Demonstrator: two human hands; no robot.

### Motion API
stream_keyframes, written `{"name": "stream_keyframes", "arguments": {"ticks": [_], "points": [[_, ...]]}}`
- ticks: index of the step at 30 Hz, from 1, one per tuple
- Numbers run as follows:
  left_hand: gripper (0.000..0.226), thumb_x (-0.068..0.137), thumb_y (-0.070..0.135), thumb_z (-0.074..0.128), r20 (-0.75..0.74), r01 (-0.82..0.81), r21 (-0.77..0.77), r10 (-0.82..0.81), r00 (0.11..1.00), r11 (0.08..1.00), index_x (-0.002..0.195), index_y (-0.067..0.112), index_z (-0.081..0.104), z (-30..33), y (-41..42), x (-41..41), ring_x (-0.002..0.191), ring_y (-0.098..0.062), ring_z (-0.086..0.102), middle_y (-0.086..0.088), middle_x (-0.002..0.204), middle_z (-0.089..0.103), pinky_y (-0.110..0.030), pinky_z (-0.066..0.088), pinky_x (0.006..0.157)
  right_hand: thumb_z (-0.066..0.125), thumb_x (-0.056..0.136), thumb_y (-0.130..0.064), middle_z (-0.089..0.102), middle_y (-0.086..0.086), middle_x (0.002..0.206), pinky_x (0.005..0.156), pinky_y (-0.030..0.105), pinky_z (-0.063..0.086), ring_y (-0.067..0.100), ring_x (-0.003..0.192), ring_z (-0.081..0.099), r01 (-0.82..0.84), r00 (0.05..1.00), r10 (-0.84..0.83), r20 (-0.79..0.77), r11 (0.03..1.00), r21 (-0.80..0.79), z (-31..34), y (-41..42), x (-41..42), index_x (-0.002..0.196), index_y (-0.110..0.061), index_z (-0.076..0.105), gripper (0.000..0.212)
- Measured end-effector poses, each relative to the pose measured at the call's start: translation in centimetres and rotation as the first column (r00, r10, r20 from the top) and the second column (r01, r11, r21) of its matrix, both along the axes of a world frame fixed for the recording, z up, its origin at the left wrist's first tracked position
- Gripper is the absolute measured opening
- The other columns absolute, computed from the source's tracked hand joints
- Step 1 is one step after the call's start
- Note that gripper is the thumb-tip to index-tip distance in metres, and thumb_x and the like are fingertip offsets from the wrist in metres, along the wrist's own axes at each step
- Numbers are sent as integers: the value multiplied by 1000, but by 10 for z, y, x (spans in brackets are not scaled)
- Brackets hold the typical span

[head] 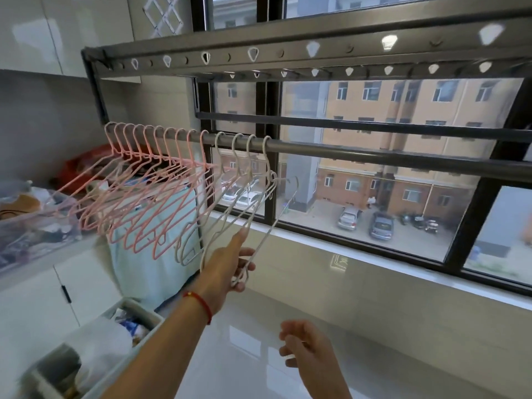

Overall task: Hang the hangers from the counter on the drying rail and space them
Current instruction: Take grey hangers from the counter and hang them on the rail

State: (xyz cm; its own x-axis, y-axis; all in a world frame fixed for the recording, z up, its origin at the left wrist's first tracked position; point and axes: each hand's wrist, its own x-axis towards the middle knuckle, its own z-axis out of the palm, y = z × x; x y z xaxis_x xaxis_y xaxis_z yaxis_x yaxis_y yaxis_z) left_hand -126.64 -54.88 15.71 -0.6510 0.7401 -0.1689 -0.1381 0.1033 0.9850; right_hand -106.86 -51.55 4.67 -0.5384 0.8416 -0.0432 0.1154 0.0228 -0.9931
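Observation:
A dark round drying rail (374, 156) runs across the window. Several pink hangers (144, 191) hang close together at its left end, and several white hangers (230, 197) hang to their right. My left hand (230, 263) grips the lower corner of a thin white hanger (276, 223) whose hook is free in the air just below the rail, right of the hung white ones. My right hand (305, 344) hovers low with its fingers loosely curled and holds nothing.
A perforated dark rack frame (288, 53) sits above the rail, with a second bar (374, 126) behind it. A white counter (345, 312) lies below the window. A pale blue bag (161, 240), cluttered bins (34, 220) and a tray (115, 341) stand at left.

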Motion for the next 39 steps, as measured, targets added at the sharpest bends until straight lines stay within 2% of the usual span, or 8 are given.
{"name": "stream_keyframes", "arguments": {"ticks": [4, 9, 12, 15, 19, 27, 32, 39], "points": [[59, 92, 68, 53, -42, 32, 14, -31, 999, 999, 109, 15, 72, -4, -5, 1, 72, -19, 54, -11, 97, 71, -29, 45, 53, 59, 92, 2, 73, 9, 90, 62, 28, 53, 14, 68, 69, 23, 1000, -23, 14, 1000, 2, -2, -3, 4, 95, -13, 71, 19], [33, 91, 49, 69, -194, -2, 42, 11, 981, 999, 106, 21, 72, -27, -19, 10, 96, -21, 62, -5, 110, 69, -43, 59, 82, 60, 93, -2, 75, 4, 90, 65, 31, 55, 16, 71, 71, 110, 993, -109, 35, 994, -14, -11, -8, 21, 96, -18, 72, 20], [56, 89, 31, 75, -103, 18, 75, -11, 995, 997, 139, 11, 56, -59, -34, 18, 103, -20, 63, -5, 116, 64, -39, 59, 81, 60, 92, -5, 76, 1, 91, 68, 34, 58, 18, 75, 73, 176, 983, -174, 63, 984, -21, -24, -18, 44, 96, -21, 72, 20], [78, 82, 30, 83, -17, 57, -22, -57, 998, 998, 147, 6, 47, -103, -45, 35, 104, -26, 66, -16, 126, 64, -44, 60, 83, 58, 93, -2, 75, 0, 92, 70, 34, 58, 20, 78, 73, 230, 970, -226, 92, 972, -42, -38, -28, 71, 97, -21, 70, 22], [47, 92, 24, 74, 73, 183, -134, -174, 982, 974, 133, 9, 58, -138, -52, 95, 104, -33, 66, -18, 118, 68, -39, 61, 72, 59, 93, -5, 75, 1, 93, 71, 34, 58, 21, 79, 73, 284, 957, -276, 88, 955, -89, -47, -35, 113, 99, -21, 71, 21], [15, 94, 22, 69, -91, 368, -162, -385, 918, 916, 109, 22, 74, -134, -14, 289, 96, -27, 72, -5, 101, 77, -40, 63, 76, 58, 95, -11, 75, -2, 95, 78, 36, 61, 18, 83, 73, 412, 908, -419, -13, 898, -155, -40, -20, 264, 103, -23, 70, 18], [13, 94, 21, 68, -174, 539, -180, -566, 806, 823, 104, 25, 74, -128, 25, 461, 93, -12, 70, 2, 99, 75, -35, 63, 76, 61, 96, -14, 76, 0, 96, 78, 38, 63, 17, 81, 74, 605, 788, -616, -8, 776, -176, -48, -9, 425, 102, -23, 70, 14], [12, 94, 21, 69, -248, 760, -220, -789, 563, 612, 104, 25, 75, -116, 65, 649, 84, 9, 68, 13, 100, 76, -31, 60, 80, 58, 97, -14, 75, 0, 94, 79, 39, 62, 17, 82, 74, 849, 487, -872, -46, 485, -211, -49, -9, 621, 103, -23, 70, 17]]}}
